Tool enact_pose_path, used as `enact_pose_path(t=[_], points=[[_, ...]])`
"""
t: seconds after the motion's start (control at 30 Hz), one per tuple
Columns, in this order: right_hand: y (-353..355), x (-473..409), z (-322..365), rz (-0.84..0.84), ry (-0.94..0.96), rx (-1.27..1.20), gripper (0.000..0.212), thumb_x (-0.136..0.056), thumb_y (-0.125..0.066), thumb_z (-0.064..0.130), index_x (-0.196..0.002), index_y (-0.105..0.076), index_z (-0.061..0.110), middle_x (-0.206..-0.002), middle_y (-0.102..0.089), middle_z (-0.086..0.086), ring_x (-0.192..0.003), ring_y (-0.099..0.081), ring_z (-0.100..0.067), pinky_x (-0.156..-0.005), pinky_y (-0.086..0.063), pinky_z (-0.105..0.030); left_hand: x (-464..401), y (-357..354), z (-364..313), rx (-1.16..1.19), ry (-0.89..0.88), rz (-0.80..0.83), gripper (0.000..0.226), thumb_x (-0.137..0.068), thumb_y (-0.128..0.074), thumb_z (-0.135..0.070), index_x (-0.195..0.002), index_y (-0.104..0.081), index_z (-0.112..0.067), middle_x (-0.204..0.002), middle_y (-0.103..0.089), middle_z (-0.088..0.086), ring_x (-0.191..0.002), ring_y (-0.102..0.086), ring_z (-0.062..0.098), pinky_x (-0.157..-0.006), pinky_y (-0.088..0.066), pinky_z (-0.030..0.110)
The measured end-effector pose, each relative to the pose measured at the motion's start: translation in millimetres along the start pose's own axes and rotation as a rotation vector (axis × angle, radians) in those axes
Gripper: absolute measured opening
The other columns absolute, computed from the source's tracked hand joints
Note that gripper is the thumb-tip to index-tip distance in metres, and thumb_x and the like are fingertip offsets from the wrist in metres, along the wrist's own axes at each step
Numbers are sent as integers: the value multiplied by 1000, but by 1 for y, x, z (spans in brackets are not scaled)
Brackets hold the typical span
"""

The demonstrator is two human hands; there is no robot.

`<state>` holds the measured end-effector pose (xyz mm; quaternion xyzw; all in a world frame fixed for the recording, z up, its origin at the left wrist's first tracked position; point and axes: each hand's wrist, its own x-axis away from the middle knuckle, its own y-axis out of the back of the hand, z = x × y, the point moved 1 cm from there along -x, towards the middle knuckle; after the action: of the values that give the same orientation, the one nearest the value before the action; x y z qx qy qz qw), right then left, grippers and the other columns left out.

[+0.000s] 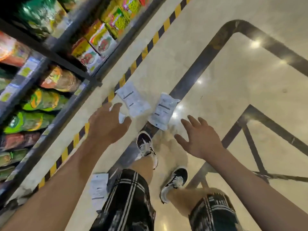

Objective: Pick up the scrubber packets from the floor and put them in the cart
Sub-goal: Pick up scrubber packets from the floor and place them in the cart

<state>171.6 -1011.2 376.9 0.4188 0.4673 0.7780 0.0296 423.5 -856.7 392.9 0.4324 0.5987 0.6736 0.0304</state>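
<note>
Three white scrubber packets lie on the glossy cream floor. One packet point(133, 101) rests by the yellow-black tape, just beyond my left hand point(108, 122). A second packet point(162, 112) lies on a dark floor stripe, up and to the left of my right hand point(199, 139). The third packet point(99, 187) sits behind my left leg, partly hidden by my shorts. Both hands hover over the floor with fingers spread and hold nothing. A small white bit shows under my left fingers. No cart is in view.
Shelves point(55, 52) packed with colourful food packs run along the left, edged by yellow-black hazard tape point(143, 52). Dark inlaid stripes point(205, 59) cross the floor. My two feet in black-and-white sneakers point(146, 145) stand just short of the packets.
</note>
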Motion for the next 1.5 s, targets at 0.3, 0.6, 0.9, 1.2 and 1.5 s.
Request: enact_pose_path(t=[0.3, 0.6, 0.9, 1.2, 1.5], points=[[-204, -306, -51, 25, 170, 366, 82, -92, -65, 19, -159, -18, 17, -165, -18, -21, -146, -29, -47, -96, -50, -50, -259, -249, 55, -77, -80, 135, 65, -97, -62, -33, -155, -34, -23, -168, -16, 14, -142, -40, 42, -110, -40, 55], [-274, -399, -91, -105, 534, 633, 100, -48, -95, 20, -137, -51, 28, -147, -49, -27, -119, -56, -46, -85, -49, -51, -346, -349, 102, -253, -162, -34, 88, -88, -75, -22, -161, -28, -32, -162, -28, 20, -130, -50, 42, -96, -45, 47], [-258, -412, -72, -275, 55, 449, 62, -84, -61, 53, -131, -40, 17, -112, -62, -20, -98, -57, -39, -69, -37, -39, -307, -395, 80, -319, -142, -148, 122, -50, -89, -71, -149, -45, -16, -140, -46, 25, -125, -46, 42, -95, -46, 51], [-217, -414, -83, -548, 92, -60, 42, -81, -56, 57, -98, -65, 19, -86, -70, -4, -78, -62, -32, -73, -49, -41, -359, -360, 87, -83, -174, -299, 78, -65, -65, -68, -123, -57, -17, -110, -70, 11, -94, -66, 40, -81, -43, 48], [-207, -410, -94, -349, -133, -999, 31, -97, -57, 24, -68, -62, 13, -66, -64, 2, -62, -58, -12, -58, -45, -25, -347, -320, 51, 1311, 10, 251, 48, -75, -68, -35, -114, -72, -7, -97, -77, 9, -87, -70, 29, -83, -52, 38]])
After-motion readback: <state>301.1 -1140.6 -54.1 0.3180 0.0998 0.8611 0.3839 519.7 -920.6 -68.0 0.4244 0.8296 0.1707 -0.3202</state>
